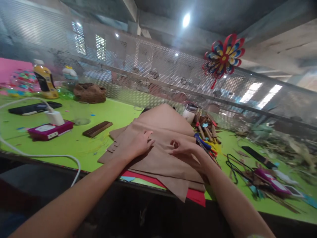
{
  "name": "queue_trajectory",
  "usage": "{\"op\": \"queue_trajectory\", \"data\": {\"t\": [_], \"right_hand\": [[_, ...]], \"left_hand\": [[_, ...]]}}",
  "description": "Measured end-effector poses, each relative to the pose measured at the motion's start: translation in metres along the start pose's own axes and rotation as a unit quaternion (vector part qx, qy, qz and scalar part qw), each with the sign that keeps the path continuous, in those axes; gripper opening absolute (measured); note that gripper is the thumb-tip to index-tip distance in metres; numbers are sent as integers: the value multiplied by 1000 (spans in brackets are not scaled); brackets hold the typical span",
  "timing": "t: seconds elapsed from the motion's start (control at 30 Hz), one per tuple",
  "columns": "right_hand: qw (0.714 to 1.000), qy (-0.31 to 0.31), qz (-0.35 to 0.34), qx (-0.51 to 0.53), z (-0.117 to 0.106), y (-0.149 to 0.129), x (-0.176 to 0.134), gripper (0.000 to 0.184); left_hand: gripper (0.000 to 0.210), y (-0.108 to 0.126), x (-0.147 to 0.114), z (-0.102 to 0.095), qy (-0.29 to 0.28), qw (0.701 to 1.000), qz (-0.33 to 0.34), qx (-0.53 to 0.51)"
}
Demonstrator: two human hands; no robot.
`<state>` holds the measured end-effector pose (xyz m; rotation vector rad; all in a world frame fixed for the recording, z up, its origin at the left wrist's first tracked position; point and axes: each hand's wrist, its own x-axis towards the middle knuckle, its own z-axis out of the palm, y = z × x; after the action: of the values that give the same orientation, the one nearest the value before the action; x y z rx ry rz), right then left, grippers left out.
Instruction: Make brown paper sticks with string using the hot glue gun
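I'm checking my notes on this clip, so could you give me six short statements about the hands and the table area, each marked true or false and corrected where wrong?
1. The left hand is over the brown paper. True.
2. The tabletop is red. False: it is bright green.
3. Red paper shows under the brown paper at the near edge. True.
4. The yellow-and-black bottle stands at the far right. False: it stands toward the left.
5. The right hand holds that bottle. False: it is at the brown paper, fingers curled.
6. A flower ornament shows at the upper right. True.
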<state>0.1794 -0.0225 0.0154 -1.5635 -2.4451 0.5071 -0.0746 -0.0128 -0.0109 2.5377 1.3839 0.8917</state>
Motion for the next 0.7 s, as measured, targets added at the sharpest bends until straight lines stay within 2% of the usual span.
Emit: {"op": "queue_trajectory", "data": {"t": [0.1,0.17,0.27,0.33,0.4,0.47,0.53,0.6,0.63,0.7], "right_hand": [[1000,7,7,28,0,7,-9,27],[999,21,12,45,-5,8,-17,31],[990,79,15,118,-16,7,-26,40],[975,117,10,187,-22,5,-29,42],[960,154,0,232,-26,5,-32,41],[950,198,-16,242,-27,7,-34,39],[946,225,-30,232,-30,9,-37,37],[945,237,-31,221,-33,12,-40,36],[943,248,-25,221,-35,13,-41,35],[927,291,-3,238,-38,15,-42,35]], "left_hand": [[35,2,3,-7,48,999,-5,8],[30,3,8,-17,127,992,6,9],[25,0,18,-38,277,961,1,3],[26,-4,23,-53,320,947,-27,3],[34,-10,27,-67,291,954,-72,-2],[47,-17,26,-77,226,962,-145,-39],[58,-23,22,-83,169,952,-224,-118],[62,-29,16,-86,129,934,-268,-198],[62,-31,14,-86,125,928,-277,-216],[61,-32,11,-88,154,921,-290,-208]]}}
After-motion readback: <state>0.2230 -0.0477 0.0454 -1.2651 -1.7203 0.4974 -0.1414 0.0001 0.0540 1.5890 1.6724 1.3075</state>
